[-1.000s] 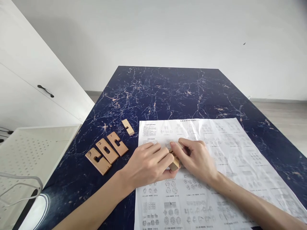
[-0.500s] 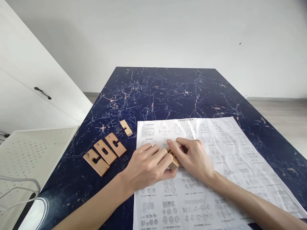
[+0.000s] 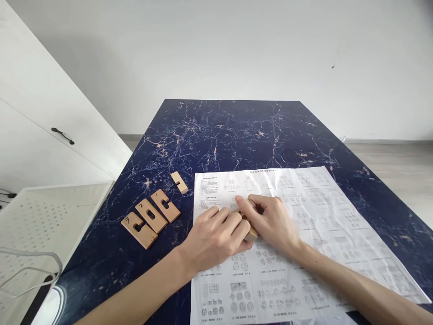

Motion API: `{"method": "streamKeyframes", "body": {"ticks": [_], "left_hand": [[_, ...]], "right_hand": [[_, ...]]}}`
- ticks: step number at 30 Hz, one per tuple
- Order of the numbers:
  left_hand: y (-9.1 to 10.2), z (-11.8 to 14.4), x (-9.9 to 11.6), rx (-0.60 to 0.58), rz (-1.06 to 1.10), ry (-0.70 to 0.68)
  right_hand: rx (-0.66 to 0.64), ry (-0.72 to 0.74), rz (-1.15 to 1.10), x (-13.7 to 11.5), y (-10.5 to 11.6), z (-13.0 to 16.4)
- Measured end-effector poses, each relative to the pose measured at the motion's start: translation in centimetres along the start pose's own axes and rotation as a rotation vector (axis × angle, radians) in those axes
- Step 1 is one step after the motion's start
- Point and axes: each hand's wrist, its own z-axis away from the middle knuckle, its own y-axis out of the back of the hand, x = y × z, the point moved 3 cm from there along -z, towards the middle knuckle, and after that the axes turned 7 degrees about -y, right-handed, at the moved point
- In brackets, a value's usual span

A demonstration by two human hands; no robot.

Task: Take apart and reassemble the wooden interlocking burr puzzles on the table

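My left hand [image 3: 216,237] and my right hand [image 3: 272,221] meet over a printed instruction sheet [image 3: 324,225] and both grip a small wooden puzzle assembly [image 3: 251,233], mostly hidden between the fingers. To the left on the dark blue marble table [image 3: 230,135] lie three flat notched wooden pieces [image 3: 150,217] marked with numbers, side by side. A smaller notched wooden piece [image 3: 179,182] lies just beyond them, near the sheet's top left corner.
A white perforated tray [image 3: 43,216] with a white cable [image 3: 30,266] stands off the table's left edge. White cabinet doors with a black handle [image 3: 62,135] are at the far left. A white wall rises behind the table.
Both hands stayed together on the wooden assembly. My left fingers closed further over it, hiding more of the block. The view shifted slightly.
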Motion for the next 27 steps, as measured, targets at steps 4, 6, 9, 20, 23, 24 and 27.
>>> {"method": "streamKeyframes", "body": {"ticks": [4,6,9,20,23,24,27], "left_hand": [[0.01,0.08,0.04,0.0,0.001,0.003],[-0.02,0.13,0.07,-0.007,0.006,0.007],[-0.05,0.16,0.11,-0.012,0.009,0.015],[-0.15,0.27,0.05,-0.029,0.031,0.051],[-0.12,0.22,-0.15,-0.011,0.036,0.072],[-0.12,0.2,-0.2,-0.005,0.04,0.078],[-0.18,0.15,-0.12,-0.009,0.063,0.081]], "right_hand": [[0.002,-0.01,-0.025,-0.09,0.06,-0.03],[0.001,-0.017,-0.04,0.02,0.05,-0.02],[-0.004,-0.031,-0.052,0.29,-0.03,0.04],[-0.045,0.004,-0.006,0.56,-0.26,0.05],[-0.061,0.052,0.02,0.58,-0.32,0.16],[-0.063,0.068,0.023,0.57,-0.31,0.18],[-0.067,0.076,-0.016,0.6,-0.16,0.04]]}}
